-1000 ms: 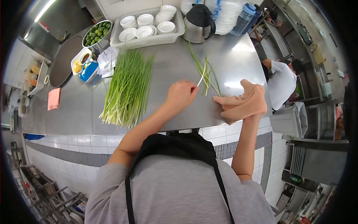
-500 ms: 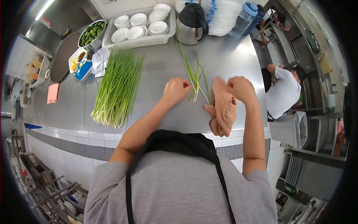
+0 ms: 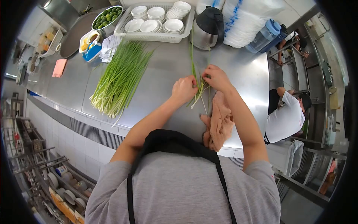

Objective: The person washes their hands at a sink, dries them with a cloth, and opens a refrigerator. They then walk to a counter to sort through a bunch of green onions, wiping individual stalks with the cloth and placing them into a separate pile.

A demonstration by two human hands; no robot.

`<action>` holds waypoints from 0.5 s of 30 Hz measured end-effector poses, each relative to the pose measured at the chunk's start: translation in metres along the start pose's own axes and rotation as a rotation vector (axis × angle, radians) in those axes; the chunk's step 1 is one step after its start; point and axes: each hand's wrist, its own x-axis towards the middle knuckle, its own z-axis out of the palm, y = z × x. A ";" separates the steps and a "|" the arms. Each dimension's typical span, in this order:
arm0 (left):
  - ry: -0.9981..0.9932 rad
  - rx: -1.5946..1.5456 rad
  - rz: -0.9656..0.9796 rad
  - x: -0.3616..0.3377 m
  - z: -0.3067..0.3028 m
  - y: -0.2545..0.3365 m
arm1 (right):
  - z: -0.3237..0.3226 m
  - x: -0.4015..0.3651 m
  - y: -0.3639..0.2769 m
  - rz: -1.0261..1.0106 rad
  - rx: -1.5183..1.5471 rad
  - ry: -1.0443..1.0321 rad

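Observation:
On the steel counter, a few long green chives (image 3: 199,95) with pale lower ends lie in front of me. My left hand (image 3: 185,89) is closed at their left side, fingertips pinched on the stalks. From the right, my right hand (image 3: 217,77) pinches the same few stalks higher up, its fingertips close to the left ones. A large bundle of chives (image 3: 121,78) lies to the left, white ends toward me. Just below my right hand is a crumpled peach-coloured cloth (image 3: 219,121), apart from the fingers.
Along the back stand a white basket of small dishes (image 3: 154,36), a steel jug (image 3: 207,28), plastic-wrapped stacks (image 3: 248,22) and a blue bottle (image 3: 264,36). A bowl of green limes (image 3: 107,18) is at the back left. A person in white (image 3: 285,119) bends beyond the counter's right end.
My right hand has moved left from over the cloth to the few chives, and now pinches them beside my left hand. The view has shifted slightly.

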 end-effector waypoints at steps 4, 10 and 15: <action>0.037 -0.033 0.003 0.000 0.003 0.000 | -0.005 0.007 0.000 -0.259 -0.075 0.005; 0.031 -0.003 -0.029 0.004 0.002 -0.003 | -0.010 0.023 0.000 -0.466 -0.231 -0.180; 0.031 -0.004 -0.012 0.008 0.002 -0.001 | -0.013 0.029 -0.005 -0.558 -0.447 -0.306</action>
